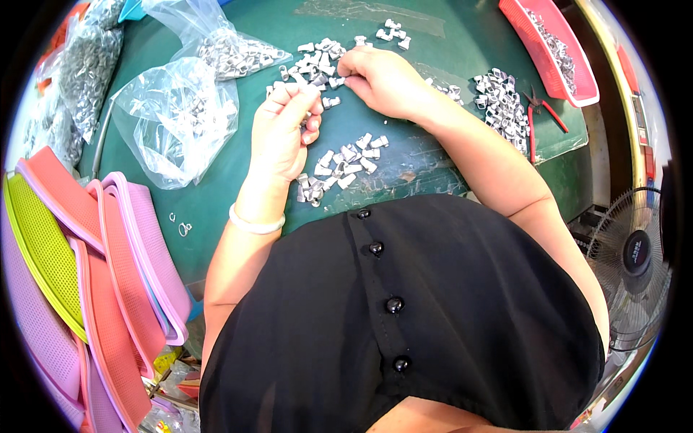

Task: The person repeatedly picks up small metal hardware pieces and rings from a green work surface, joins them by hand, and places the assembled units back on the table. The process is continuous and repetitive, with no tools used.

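Note:
My left hand (283, 128), with a pale bangle at the wrist, is closed, thumb against curled fingers. What it holds, if anything, is hidden. Close to its right, my right hand (380, 78) has thumb and fingertips drawn together at the edge of a loose pile of small silver metal fittings (317, 61). I cannot make out what lies in that pinch. Nearer to me on the green table (238, 169) is another group of the same fittings (348, 160). One fitting (330, 102) sits between the two hands.
Clear plastic bags of fittings (238, 56) (180, 119) lie at the left. Right of my arm are a heap of fittings (499, 108), red-handled pliers (536, 115) and a pink basket (585, 94). Stacked coloured baskets (123, 274) stand at lower left, a fan (628, 252) at right.

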Available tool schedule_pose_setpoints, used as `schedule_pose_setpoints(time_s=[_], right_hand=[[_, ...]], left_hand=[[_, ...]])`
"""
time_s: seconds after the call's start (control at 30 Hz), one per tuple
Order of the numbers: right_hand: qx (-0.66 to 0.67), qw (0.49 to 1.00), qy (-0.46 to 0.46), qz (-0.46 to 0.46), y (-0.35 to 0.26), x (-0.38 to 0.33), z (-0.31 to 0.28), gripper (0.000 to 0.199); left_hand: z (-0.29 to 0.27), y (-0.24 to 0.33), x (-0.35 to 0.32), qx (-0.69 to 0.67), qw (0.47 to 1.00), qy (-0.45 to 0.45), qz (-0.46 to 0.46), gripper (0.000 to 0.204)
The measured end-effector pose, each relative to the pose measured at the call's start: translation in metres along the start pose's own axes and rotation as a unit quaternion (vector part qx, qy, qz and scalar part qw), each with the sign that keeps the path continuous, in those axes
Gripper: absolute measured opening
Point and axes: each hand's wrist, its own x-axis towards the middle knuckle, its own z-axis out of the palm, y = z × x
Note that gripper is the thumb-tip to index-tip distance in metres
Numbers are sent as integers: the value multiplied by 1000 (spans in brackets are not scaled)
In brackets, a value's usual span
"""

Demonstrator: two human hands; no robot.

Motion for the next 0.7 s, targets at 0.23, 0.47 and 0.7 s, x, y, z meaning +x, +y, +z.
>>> schedule_pose_setpoints(time_s=[0.23,0.47,0.7], right_hand=[[456,872,-90,150,-4,-2,-14,9],[565,808,-125,114,-11,-8,-8,9],[580,796,-135,108,-12,-10,-7,11]], left_hand=[[16,-3,-6,129,988,24,76,31],[20,-11,-7,230,943,21,241,18],[18,-13,-7,325,882,9,341,11]])
